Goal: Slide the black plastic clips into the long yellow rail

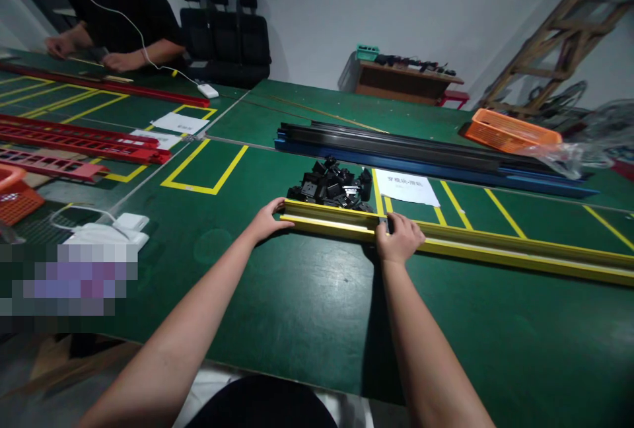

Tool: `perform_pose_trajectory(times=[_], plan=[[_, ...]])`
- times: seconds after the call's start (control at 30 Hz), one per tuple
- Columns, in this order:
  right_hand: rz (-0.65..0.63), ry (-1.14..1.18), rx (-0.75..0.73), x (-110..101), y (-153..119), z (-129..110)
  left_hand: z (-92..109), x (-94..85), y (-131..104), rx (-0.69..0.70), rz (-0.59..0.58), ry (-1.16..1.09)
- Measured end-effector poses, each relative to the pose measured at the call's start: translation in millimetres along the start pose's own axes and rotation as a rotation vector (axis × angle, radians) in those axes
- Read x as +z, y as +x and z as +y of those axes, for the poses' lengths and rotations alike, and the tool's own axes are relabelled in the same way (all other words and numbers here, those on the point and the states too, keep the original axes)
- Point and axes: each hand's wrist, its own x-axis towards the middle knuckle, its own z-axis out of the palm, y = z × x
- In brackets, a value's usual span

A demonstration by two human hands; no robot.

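Note:
A long yellow channel rail lies across the green table and runs off to the right. My left hand grips its left end, thumb in front and fingers behind. Farther right, my right hand is closed round a small black module sitting in the rail's channel. A heap of black plastic modules rests just behind the rail, between my two hands. Beside the heap lies a white paper label with printed characters.
Blue and black rails lie behind the heap, with an orange basket at the back right. Red rails, a white power adapter and an orange basket are at the left. Another person's hands are at the far left.

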Motion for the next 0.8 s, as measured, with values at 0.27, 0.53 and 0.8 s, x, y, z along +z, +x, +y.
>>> perform_pose_trajectory(times=[0.27,0.53,0.8], plan=[[-0.006,0.020,0.000,-3.3,-0.5,-0.9,0.8,-0.2,-1.4,-0.009,0.005,-0.009],[-0.025,-0.001,0.019,-4.7,-0.3,-2.9,3.3,1.6,-3.0,-0.031,0.018,-0.045],[-0.157,-0.021,0.093,-12.9,9.1,-6.2,-1.8,0.6,-0.7,-0.011,0.010,-0.031]])
